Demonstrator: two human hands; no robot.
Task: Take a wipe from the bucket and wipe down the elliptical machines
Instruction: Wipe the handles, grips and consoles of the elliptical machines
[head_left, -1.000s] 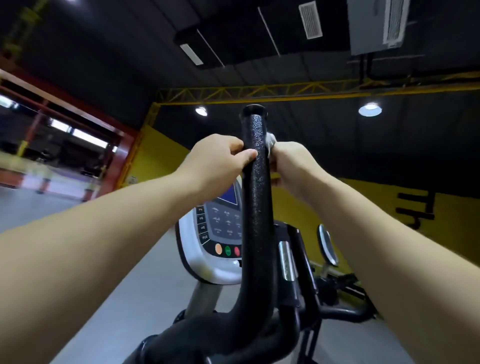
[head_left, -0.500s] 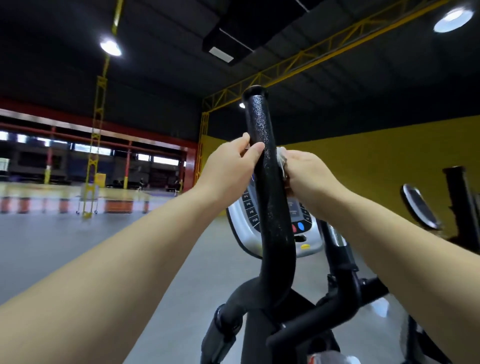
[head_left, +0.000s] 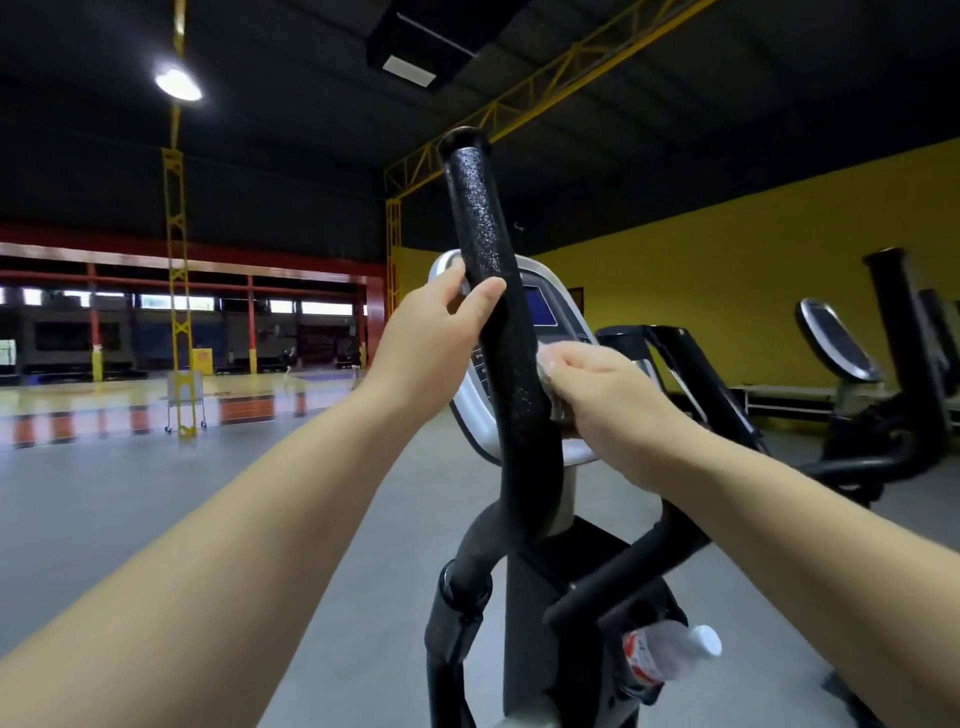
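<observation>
Black and speckled, the tall upright handlebar (head_left: 485, 249) of the elliptical we're on fills the middle of the view, so that's where the job is right now. Our left hand (head_left: 434, 332) is wrapped round it about halfway up, thumb across the front, fingers out of sight behind. Our right hand (head_left: 605, 387) sits a bit lower on the other side, bunched round a pale, crumpled wipe (head_left: 548, 366) and pressing it onto the bar. So both hands are clamped, one on the bar and one on the wipe, with just the bar between them.

Handling-wise, we'd guess the wipe is thin, floppy and damp, weighs next to nothing, and will bunch up or tear if dragged hard over that rough grip. Best held as a wad in the palm with the fingers curling it round the tube, not pinched by a corner. The bar looks rigid but probably swings, so a steadying grip higher up makes sense.

Behind it is the silver-rimmed console (head_left: 540, 306) with a blue screen. A clear plastic bottle (head_left: 670, 652) with a white cap sits low down on the frame. More dark elliptical machines (head_left: 883, 374) stand off to the right by the yellow wall. No bucket in view.
</observation>
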